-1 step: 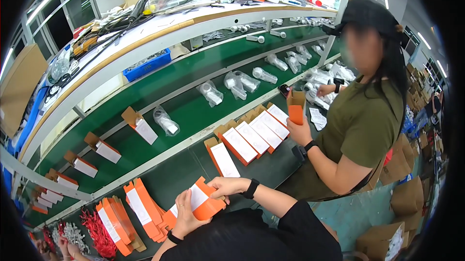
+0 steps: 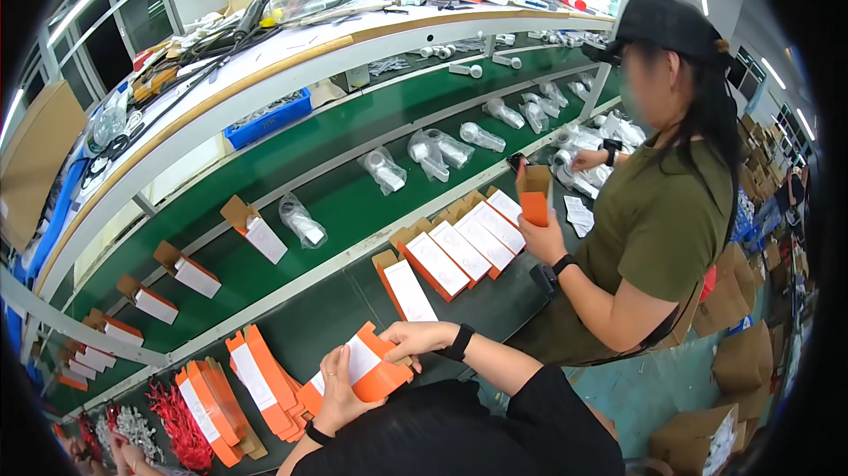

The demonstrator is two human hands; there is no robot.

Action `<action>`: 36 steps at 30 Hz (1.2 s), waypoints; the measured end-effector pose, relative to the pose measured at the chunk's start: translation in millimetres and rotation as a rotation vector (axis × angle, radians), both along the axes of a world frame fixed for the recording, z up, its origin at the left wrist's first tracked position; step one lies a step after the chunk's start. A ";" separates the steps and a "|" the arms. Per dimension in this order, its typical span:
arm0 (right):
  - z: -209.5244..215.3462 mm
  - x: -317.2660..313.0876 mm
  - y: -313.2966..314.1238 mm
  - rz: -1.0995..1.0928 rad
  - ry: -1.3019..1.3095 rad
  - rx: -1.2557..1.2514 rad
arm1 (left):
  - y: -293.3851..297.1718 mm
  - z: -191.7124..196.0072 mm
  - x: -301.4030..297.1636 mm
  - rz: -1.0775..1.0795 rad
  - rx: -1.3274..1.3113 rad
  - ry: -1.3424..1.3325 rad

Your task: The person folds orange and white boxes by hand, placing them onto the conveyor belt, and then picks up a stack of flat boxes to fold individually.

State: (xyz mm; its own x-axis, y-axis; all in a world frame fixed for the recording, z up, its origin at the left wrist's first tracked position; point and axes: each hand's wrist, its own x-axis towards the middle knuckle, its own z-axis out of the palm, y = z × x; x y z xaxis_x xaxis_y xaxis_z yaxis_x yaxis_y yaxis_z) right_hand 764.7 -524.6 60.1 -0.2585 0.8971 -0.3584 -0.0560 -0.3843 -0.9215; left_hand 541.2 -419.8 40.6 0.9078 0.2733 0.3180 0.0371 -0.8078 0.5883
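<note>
An orange carton with a white panel (image 2: 362,358) is held in front of my body, slanting up to the right. My left hand (image 2: 339,395) wraps its near left side, thumb and fingers closed round it. On the upper right end, my right hand (image 2: 419,340) grips the edge with bent fingers; part of the fingertips is hidden. Just left of the carton lies a pile of flattened orange cartons (image 2: 258,375), with a second pile (image 2: 210,414) beyond it. A standing carton with a white face (image 2: 408,292) is close to my right hand, on the far side.
Several filled-out cartons (image 2: 459,255) stand in a row beside a co-worker (image 2: 680,202), who holds an open orange carton (image 2: 533,209). Bagged white devices (image 2: 382,170) and open cartons (image 2: 196,275) sit on the green conveyor (image 2: 336,211). Red shredded filler (image 2: 177,419) lies at lower left.
The co-worker's open carton has shifted slightly left, and their head has turned a little. My hands and the carton in them stay practically in place.
</note>
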 end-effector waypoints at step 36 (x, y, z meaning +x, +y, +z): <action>-11.0 -68.6 56.0 -0.363 -0.111 0.315 | 29.1 -12.7 -13.9 0.406 -0.598 -0.053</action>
